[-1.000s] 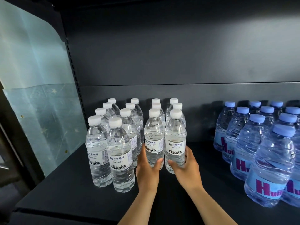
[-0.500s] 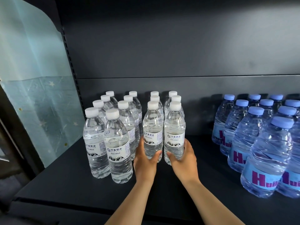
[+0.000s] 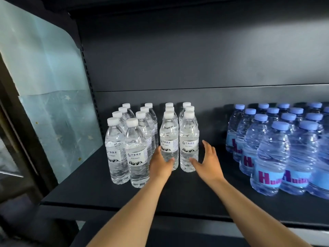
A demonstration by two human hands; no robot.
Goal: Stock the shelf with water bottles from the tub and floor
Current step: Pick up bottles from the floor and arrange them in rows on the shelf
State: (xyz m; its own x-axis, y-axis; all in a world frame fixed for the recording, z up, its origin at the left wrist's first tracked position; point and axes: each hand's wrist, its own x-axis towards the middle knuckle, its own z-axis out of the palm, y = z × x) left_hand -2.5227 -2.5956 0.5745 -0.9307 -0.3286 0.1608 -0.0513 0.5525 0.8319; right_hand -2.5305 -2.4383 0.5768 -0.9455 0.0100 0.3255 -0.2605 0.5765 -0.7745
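Several clear water bottles with white caps stand in four rows on the dark shelf (image 3: 85, 189). My left hand (image 3: 159, 166) is wrapped around the base of the front bottle of the third row (image 3: 169, 138), thumb across its front. The front bottle of the fourth row (image 3: 189, 139) stands right beside it. My right hand (image 3: 208, 161) is just right of that bottle, fingers spread and off it, with only the thumb tip close to its base. The tub and the floor bottles are out of view.
Several larger blue-capped bottles (image 3: 270, 157) with purple lettering fill the shelf's right side. A bare strip of shelf lies between the two groups. The dark back panel (image 3: 195, 59) rises behind. A pale blue sheet (image 3: 49, 86) covers the left side.
My right hand has let go of the fourth-row front bottle and opened, moving slightly right. My left hand stays on its bottle. The camera has drawn back a little.
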